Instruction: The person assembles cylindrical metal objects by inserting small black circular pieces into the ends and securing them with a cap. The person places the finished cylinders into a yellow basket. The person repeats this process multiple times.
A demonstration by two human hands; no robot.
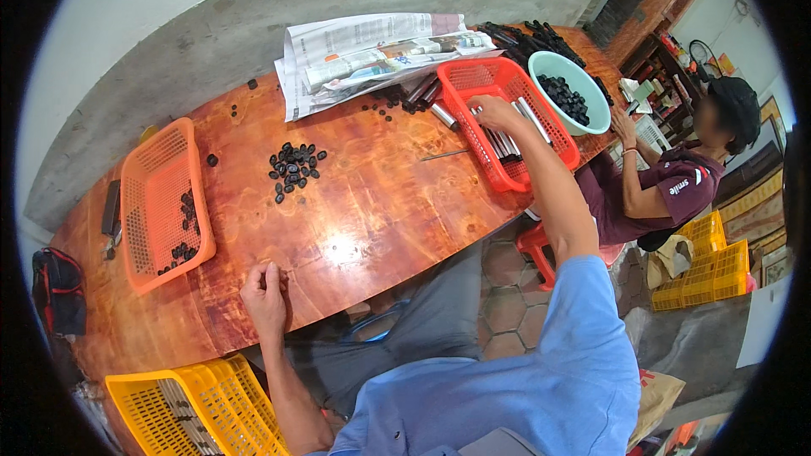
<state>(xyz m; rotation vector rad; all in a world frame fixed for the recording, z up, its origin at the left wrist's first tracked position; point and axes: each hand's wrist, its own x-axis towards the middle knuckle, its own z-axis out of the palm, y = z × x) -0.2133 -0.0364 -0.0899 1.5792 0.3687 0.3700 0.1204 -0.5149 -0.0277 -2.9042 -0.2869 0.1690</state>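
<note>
My right hand (497, 113) reaches into a red plastic basket (557, 131) at the far right of the table, its fingers closed at the end of a silver metal tube (476, 111). More silver tubes (505, 149) lie side by side in that basket. Near the table's front edge rests my left hand (265, 294), fingers curled in; whether anything is inside them is hidden. Farther out on the table, a loose pile of small black oval caps (294, 167) lies beyond my left hand. An orange-red basket (133, 194) at the left holds more black pieces (182, 253).
Folded newspapers (363, 63) and black tubes (541, 40) lie along the back. A light blue bowl (598, 105) holds black pieces. One thin rod (445, 154) lies by the red basket. A co-worker (667, 177) sits at right. Yellow crates (245, 401) stand at lower left.
</note>
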